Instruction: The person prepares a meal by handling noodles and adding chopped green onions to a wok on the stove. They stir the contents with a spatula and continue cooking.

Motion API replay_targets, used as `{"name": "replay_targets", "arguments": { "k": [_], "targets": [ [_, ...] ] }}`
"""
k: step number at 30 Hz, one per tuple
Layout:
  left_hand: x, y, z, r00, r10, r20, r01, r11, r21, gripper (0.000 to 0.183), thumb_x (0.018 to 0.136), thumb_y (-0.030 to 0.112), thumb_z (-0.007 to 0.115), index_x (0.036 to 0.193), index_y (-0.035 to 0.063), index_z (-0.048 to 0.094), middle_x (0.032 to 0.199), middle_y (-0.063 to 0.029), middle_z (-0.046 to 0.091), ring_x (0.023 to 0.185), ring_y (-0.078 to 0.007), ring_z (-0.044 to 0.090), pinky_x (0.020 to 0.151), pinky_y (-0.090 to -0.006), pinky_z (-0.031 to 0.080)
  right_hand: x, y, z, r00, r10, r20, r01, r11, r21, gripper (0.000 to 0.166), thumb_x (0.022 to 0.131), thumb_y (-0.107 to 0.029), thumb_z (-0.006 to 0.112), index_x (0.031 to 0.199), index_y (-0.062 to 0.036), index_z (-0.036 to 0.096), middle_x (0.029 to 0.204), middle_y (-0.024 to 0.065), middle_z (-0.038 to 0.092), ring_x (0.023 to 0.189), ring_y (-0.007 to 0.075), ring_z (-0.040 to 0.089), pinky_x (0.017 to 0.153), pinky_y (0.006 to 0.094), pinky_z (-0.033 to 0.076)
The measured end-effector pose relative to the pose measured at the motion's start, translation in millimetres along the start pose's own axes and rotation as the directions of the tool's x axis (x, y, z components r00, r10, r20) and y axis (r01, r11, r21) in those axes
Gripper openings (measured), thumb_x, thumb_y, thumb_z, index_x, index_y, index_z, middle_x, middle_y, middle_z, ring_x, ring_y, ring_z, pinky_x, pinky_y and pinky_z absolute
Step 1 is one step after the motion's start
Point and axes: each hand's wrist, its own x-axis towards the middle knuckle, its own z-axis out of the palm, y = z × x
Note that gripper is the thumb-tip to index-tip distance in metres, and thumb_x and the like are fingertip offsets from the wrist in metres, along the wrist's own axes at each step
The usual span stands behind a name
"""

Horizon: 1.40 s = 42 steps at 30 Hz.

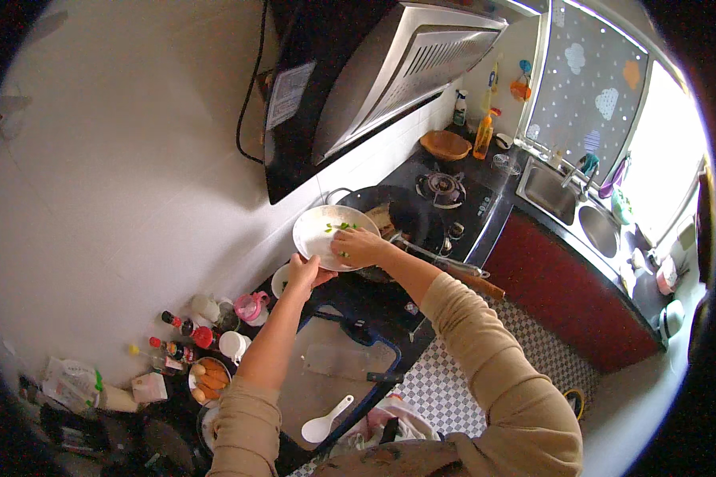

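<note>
My left hand grips the near rim of a shallow white dish, which is tilted. Inside it lie a few chopped green pieces. My right hand reaches into the dish, its fingers against the inner surface beside some green bits; whether they pinch any is hidden. The dish overlaps the left part of a black wok on the stove. Brown food, partly covered, shows in the wok. A metal utensil handle and the wok's wooden handle extend to the right, beneath my right forearm.
A cutting board bears a cleaver and a white rice paddle. Sauce bottles, a pink-lidded jar and a bowl of eggs and carrots line the wall. A range hood overhangs the stove; a sink stands right.
</note>
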Motion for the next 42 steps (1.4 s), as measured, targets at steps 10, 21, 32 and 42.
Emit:
{"name": "replay_targets", "arguments": {
  "k": [10,21,32,42],
  "targets": [
    [11,13,14,0.997,0.044,-0.059,-0.037,0.994,0.099,0.033,0.08,0.005,0.048,0.103,-0.005,0.026,0.092,-0.0246,0.051,0.06,-0.0283,0.062,0.048,-0.032,0.056,-9,72,5,0.933,0.36,0.002,-0.358,0.929,0.092,0.024,0.081,-0.021,0.052,0.103,-0.0141,0.057,0.113,0.0073,0.051,0.108,0.0274,0.045,0.089,0.0392,0.038],
    [7,10,9,0.998,-0.038,0.045,0.039,0.999,-0.02,0.034,0.079,0.004,0.048,0.105,-0.005,0.027,0.096,-0.0243,0.05,0.064,-0.0306,0.062,0.053,-0.0347,0.057,10,45,23,0.996,0.069,-0.056,-0.07,0.998,-0.003,0.029,0.078,-0.04,0.053,0.089,-0.0139,0.057,0.094,0.0107,0.054,0.099,0.0273,0.05,0.081,0.0427,0.04],
    [6,6,9,0.999,0.001,0.048,-0.004,0.997,0.071,0.036,0.082,0.007,0.047,0.108,-0.0025,0.024,0.101,-0.0228,0.048,0.071,-0.0299,0.062,0.055,-0.0357,0.057,6,61,14,0.941,0.284,-0.183,-0.28,0.959,0.05,0.029,0.078,-0.022,0.053,0.105,-0.0117,0.056,0.108,0.0091,0.053,0.105,0.0279,0.046,0.086,0.0394,0.042],
    [-4,7,20,1.0,0.022,0.007,-0.022,1.0,0.012,0.038,0.079,0.004,0.05,0.108,-0.0051,0.028,0.102,-0.023,0.047,0.071,-0.0294,0.061,0.056,-0.0369,0.057,4,47,13,0.984,0.163,0.079,-0.177,0.954,0.244,0.02,0.069,-0.026,0.059,0.076,-0.0076,0.063,0.077,0.0101,0.062,0.075,0.0275,0.06,0.068,0.0375,0.047]
  ]
}}
